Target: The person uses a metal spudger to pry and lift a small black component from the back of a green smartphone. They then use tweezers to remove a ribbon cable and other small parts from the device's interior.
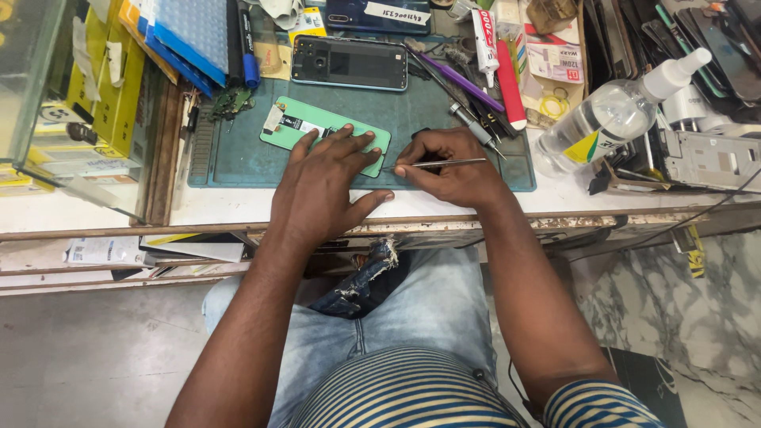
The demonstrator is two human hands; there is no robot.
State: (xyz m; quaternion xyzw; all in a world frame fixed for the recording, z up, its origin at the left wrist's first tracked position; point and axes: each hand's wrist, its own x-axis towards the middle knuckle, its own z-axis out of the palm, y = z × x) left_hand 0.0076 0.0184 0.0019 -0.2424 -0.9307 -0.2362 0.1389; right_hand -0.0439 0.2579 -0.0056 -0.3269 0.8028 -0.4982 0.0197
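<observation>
Flat green phone panel [305, 125], thin metal tweezers [444, 163]

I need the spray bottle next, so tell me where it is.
In the head view, the spray bottle lies on its side at the right of the bench, right of the green mat and beyond the right hand.

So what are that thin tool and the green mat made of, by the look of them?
The thin tool in the right hand looks like bare metal: silvery, with a bright glint. The green mat looks like soft rubber or silicone: dull, with moulded ridges along its left edge.
</observation>
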